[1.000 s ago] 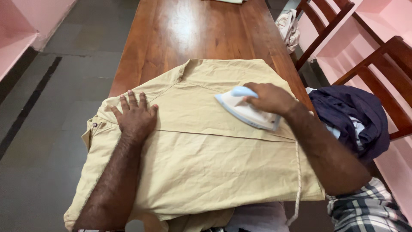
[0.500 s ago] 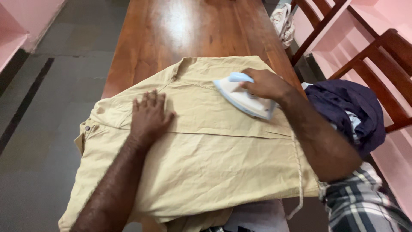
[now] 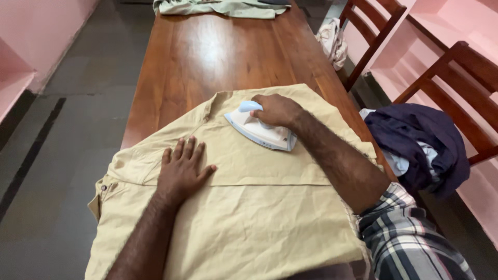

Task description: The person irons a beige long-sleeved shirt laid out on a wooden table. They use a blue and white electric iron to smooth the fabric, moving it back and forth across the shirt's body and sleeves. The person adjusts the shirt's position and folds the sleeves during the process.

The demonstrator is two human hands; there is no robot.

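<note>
A beige shirt (image 3: pixel 259 212) lies spread over the near end of a long wooden table (image 3: pixel 218 57). My left hand (image 3: pixel 182 168) rests flat on the shirt with its fingers apart, left of the middle. My right hand (image 3: pixel 277 110) grips the handle of a white and light-blue iron (image 3: pixel 258 130), which sits on the shirt near the collar, its tip pointing left and away from me. My right sleeve is a plaid one at the lower right.
A pale green garment (image 3: pixel 218 7) lies at the table's far end. Two wooden chairs (image 3: pixel 451 62) stand to the right; dark blue clothes (image 3: pixel 420 137) are heaped on the near one. A light cloth (image 3: pixel 332 41) hangs by the far chair. Grey floor lies to the left.
The iron has slid left and toward the collar under my right hand. My left hand stays flat on the shirt. The view has tilted up, showing the table's far end.
</note>
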